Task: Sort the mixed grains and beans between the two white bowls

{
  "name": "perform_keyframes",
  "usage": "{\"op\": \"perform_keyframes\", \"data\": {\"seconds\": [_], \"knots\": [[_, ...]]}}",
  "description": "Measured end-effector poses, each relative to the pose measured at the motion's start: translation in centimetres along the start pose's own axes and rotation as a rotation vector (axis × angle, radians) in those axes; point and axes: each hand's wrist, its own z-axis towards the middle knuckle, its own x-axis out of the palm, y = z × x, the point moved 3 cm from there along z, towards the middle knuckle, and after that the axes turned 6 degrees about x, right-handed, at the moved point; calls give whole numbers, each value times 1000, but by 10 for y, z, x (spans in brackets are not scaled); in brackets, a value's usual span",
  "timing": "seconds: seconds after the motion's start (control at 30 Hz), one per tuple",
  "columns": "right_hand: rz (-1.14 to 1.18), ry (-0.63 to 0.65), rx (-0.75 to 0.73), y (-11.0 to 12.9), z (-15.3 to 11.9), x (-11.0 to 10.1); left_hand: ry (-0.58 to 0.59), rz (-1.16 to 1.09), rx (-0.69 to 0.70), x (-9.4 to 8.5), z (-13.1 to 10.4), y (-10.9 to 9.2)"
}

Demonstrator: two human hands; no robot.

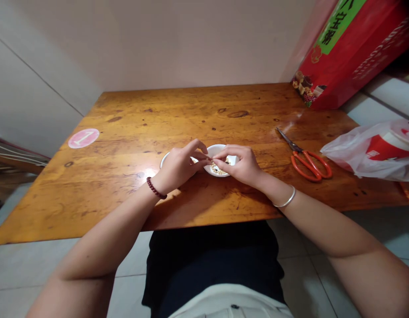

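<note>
1. Tiny pale beads [220, 171] are held in a white bowl [218, 153], set on the wooden table [131, 152].
2. A 2nd bowl [162, 160] is mostly blocked by the left hand [181, 163].
3. Fingertips of that and the right hand [244, 166] are brought close together by the white bowl's left edge; what's pinched, if anything, can't be told, way too small.
4. Orange-handled scissors [306, 165] are parked off right, near a plastic bag [348, 152].

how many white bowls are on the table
2. The right bowl sits below the right hand, with small pale pieces in it; the left bowl is mostly covered by the left hand. Anything fully behind the hands can't be seen.
</note>
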Motion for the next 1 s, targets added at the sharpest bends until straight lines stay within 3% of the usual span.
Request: {"op": "perform_keyframes", "data": {"seconds": [0.4,0.6,1.0], "knots": [[-11,31,-13,0,1,1,9,-15,-4,0,0,-2],[-6,22,-48,-4,0,1,-25,0,68,0,0,-3],[-22,-7,104,-12,0,4,27,153,86,-2,-1,-4]]}}
